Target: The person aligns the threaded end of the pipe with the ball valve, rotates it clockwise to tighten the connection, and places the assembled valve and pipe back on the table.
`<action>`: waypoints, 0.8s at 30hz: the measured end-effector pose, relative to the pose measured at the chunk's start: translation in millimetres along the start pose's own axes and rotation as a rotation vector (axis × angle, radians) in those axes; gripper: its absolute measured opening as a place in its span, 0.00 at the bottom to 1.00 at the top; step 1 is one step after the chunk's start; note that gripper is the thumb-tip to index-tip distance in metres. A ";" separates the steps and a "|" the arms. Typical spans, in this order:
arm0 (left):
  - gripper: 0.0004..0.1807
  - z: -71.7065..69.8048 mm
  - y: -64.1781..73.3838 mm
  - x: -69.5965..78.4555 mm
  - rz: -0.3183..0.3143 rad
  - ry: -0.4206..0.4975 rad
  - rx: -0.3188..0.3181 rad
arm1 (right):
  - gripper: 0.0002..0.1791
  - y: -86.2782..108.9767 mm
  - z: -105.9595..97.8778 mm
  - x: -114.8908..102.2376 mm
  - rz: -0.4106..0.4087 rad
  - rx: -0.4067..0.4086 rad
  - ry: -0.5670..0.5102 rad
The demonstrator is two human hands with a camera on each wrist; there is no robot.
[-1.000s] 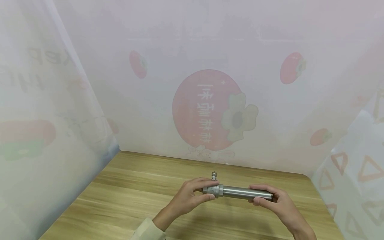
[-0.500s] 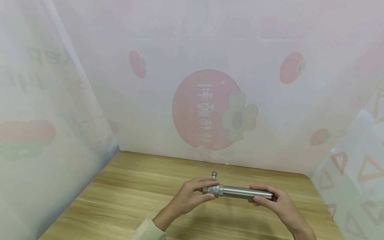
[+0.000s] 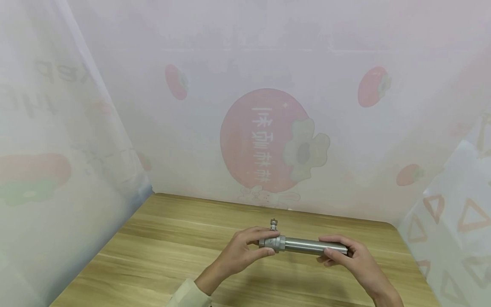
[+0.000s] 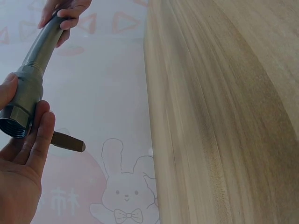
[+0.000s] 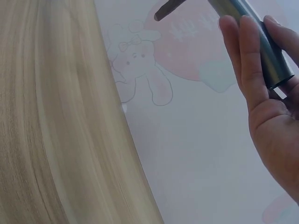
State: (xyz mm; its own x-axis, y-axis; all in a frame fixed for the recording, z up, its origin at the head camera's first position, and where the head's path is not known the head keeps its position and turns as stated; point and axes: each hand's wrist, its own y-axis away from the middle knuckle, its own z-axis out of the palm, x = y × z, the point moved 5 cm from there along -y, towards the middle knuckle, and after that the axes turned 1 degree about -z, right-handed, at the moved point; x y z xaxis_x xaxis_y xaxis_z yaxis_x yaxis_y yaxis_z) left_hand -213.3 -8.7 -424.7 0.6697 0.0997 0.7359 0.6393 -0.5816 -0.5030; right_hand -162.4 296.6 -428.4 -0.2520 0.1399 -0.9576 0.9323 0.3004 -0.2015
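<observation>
My left hand (image 3: 241, 252) grips a silver ball valve (image 3: 273, 243) between thumb and fingers. Its small handle (image 3: 274, 223) points away from me in the head view. From the valve's right side runs a smooth steel pipe (image 3: 304, 246), whose far end my right hand (image 3: 358, 261) holds with the thumb on the near side. In the left wrist view, some threads (image 4: 32, 64) show where pipe meets valve, and the valve's other threaded mouth (image 4: 15, 125) faces the camera. The right wrist view shows the pipe's plain end (image 5: 278, 77) lying along the right fingers, the thumb opposite.
Both hands are above a wood-grain table (image 3: 168, 238). Pale printed sheets (image 3: 199, 140) hang behind the table and on both sides, close to its edges.
My right thumb and fingers have shifted slightly around the pipe, and more fingertips show beneath it now. The left hand and the valve stay in place.
</observation>
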 end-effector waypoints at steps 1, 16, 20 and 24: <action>0.24 -0.1 -0.1 0.2 0.002 -0.002 0.000 | 0.20 -0.1 0.1 -0.1 -0.004 -0.001 -0.001; 0.25 -0.8 -0.1 1.1 -0.021 0.004 -0.004 | 0.25 0.1 1.3 0.8 -0.041 -0.043 -0.031; 0.25 -0.6 -0.1 1.4 -0.025 0.005 -0.005 | 0.24 -0.1 1.1 0.2 -0.051 -0.043 -0.025; 0.25 -0.6 0.0 1.1 -0.031 0.002 -0.004 | 0.25 -0.4 0.9 -0.1 -0.059 -0.045 -0.020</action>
State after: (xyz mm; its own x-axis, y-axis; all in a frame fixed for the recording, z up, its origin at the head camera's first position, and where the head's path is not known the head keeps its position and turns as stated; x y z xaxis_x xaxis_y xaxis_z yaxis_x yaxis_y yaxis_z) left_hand -212.8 -9.1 -423.6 0.6487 0.1160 0.7521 0.6584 -0.5812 -0.4782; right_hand -162.5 295.6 -428.4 -0.3007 0.1023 -0.9482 0.9033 0.3495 -0.2488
